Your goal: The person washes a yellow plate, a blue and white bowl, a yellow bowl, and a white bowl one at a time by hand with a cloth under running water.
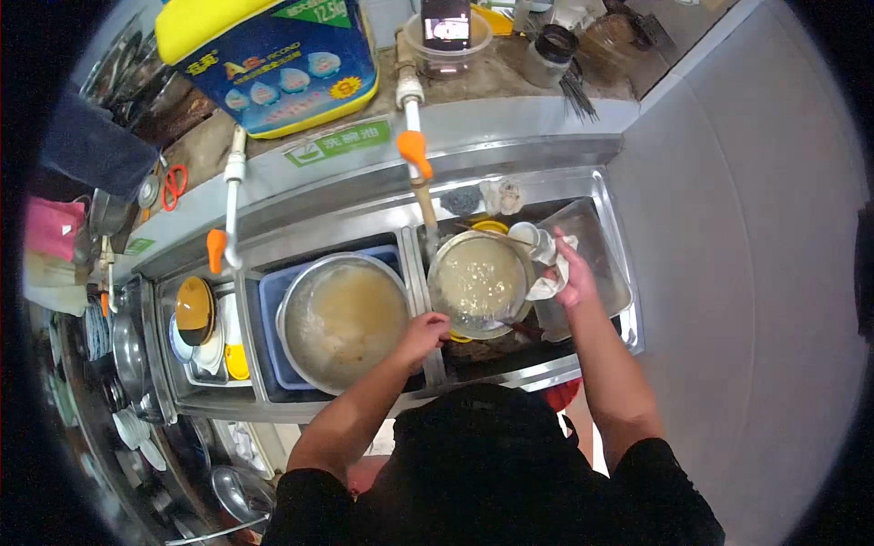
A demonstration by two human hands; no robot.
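Observation:
My right hand [575, 278] is closed on a white cloth [550, 278] at the right sink. A small white cup [539, 244] sits right at its fingertips, beside the rim of a metal pot [482, 284] of cloudy, bubbly water. My left hand [424, 337] has its fingers curled over the steel divider between two sinks; what is in them, if anything, is hidden. Next to it, a wide metal basin [346, 318] of brownish water stands in a blue tub [271, 314]. A clear plastic container [592, 264] lies right of the pot.
A tap with an orange handle [413, 155] stands over the pot, another [217, 250] farther left. Behind is a large blue and yellow detergent jug [282, 68]. Scouring pads [462, 199] lie on the back ledge. The left sink holds plates [209, 350]. A grey wall [746, 237] borders the right.

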